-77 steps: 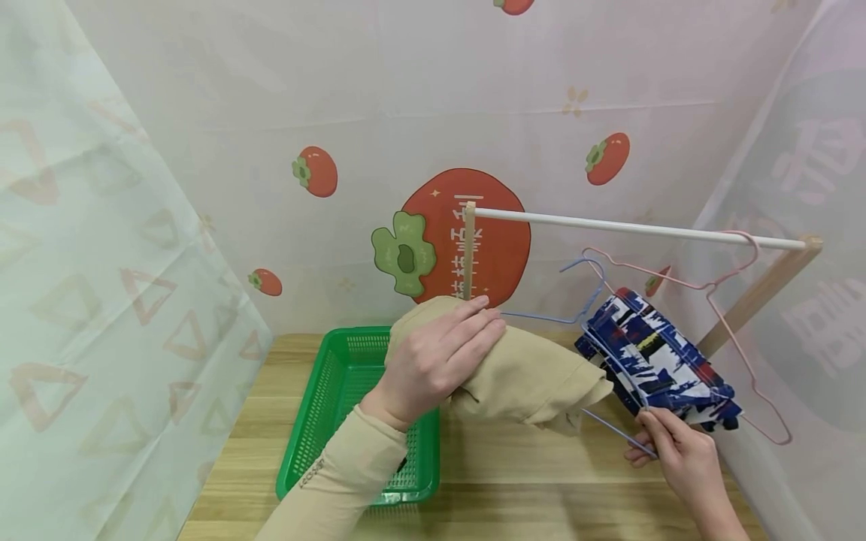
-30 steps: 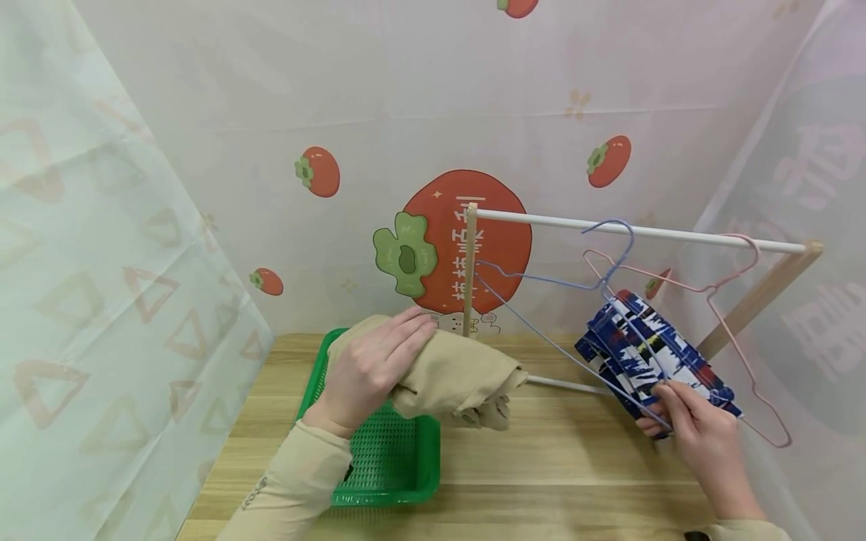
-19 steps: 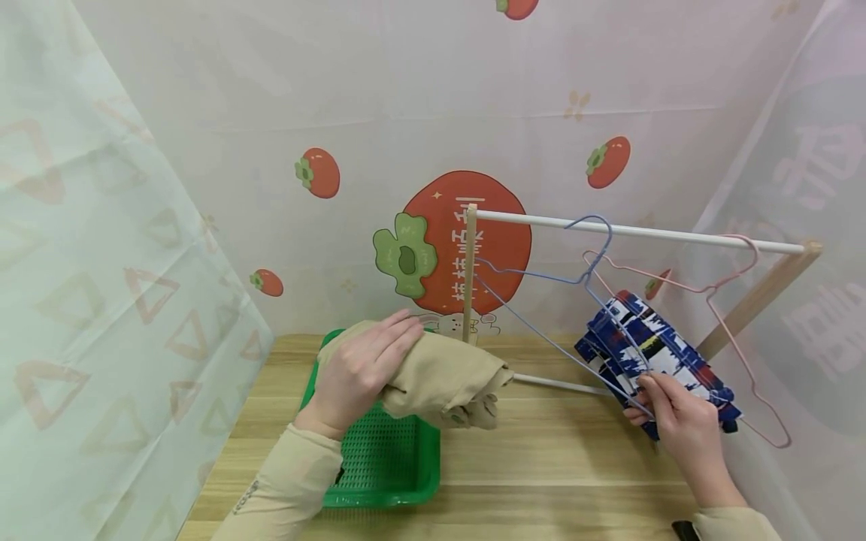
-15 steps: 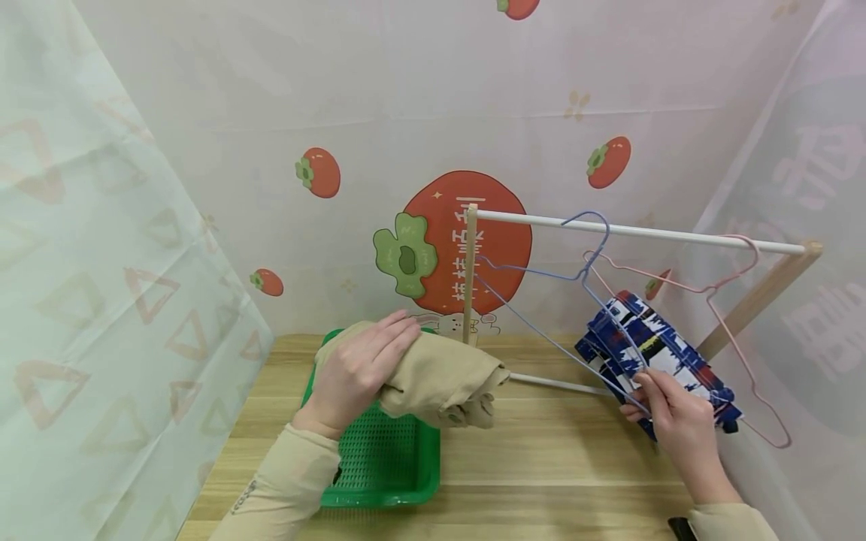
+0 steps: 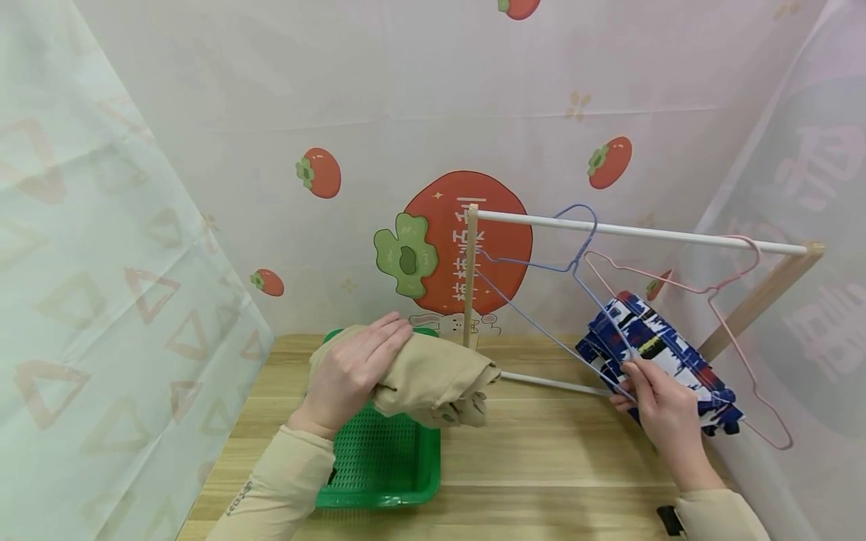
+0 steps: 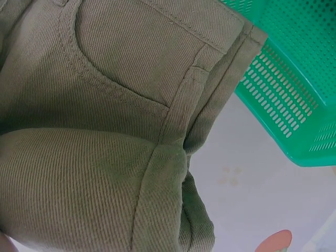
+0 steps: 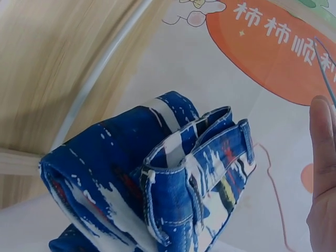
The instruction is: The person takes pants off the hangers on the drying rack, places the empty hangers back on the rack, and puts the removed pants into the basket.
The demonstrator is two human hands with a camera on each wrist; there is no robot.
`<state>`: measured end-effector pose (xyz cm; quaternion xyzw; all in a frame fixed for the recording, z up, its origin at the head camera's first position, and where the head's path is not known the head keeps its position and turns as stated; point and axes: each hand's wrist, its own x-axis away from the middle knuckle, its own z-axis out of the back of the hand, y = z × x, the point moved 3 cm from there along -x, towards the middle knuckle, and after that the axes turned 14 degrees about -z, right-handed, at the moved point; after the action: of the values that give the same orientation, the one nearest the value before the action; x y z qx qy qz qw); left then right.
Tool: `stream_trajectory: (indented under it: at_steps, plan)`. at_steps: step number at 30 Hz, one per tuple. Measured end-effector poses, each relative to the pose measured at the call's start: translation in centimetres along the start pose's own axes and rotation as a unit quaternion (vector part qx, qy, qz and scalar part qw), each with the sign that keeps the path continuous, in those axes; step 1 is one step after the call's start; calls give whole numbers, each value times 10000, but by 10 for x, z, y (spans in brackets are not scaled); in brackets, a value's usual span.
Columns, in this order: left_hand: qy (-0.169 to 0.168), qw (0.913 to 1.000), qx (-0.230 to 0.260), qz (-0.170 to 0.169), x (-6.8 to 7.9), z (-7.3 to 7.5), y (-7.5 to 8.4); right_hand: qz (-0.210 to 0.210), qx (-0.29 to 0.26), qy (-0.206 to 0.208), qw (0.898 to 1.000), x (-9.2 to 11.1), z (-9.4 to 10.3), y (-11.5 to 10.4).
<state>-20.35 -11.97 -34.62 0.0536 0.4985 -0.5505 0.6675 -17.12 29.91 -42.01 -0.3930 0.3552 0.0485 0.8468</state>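
Observation:
My left hand (image 5: 358,368) holds a folded pair of khaki trousers (image 5: 440,372) over the green basket, its fingers stretched across the cloth and its thumb hidden. Their waistband, pocket seam and belt loop (image 6: 197,73) fill much of the left wrist view. On the right, my right hand (image 5: 656,391) pinches the lower corner of a blue wire hanger (image 5: 534,265), which carries no garment. Its hook overlaps the white rail (image 5: 649,232) of a small wooden rack. Behind that hand, blue-and-white patterned trousers (image 5: 666,353) hang folded on a pink hanger (image 5: 727,323).
The green plastic basket (image 5: 429,481) stands on the wooden table (image 5: 528,473), left of the rack. The rack's wooden posts (image 5: 764,300) rise at either end, and a lower bar (image 5: 555,383) runs near the table. Printed cloth walls enclose the table.
The right hand has raised the blue hanger to the rail and then shifted it left. The left hand has drawn the khaki trousers left, away from the hanger and over the basket.

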Motion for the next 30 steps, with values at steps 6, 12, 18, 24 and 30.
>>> stream_trajectory:
  at_steps: [6,12,18,24,30]
  plan:
    - [-25,10000,-13,52,4,-1,-2,-2,70,-73,9999,1,-8,-2]
    - [-122,9998,-39,135,8,-1,-4,271,575,64,9980,5,-12,-4]
    - [-373,9988,-67,323,18,-4,-8,314,1161,116,9927,9,-14,-4]
    - [-516,9976,-103,442,27,-5,-14,133,1142,158,9932,12,-15,-4]
    - [-864,9947,-227,519,35,-7,-23,114,1336,513,9896,19,-10,-4]
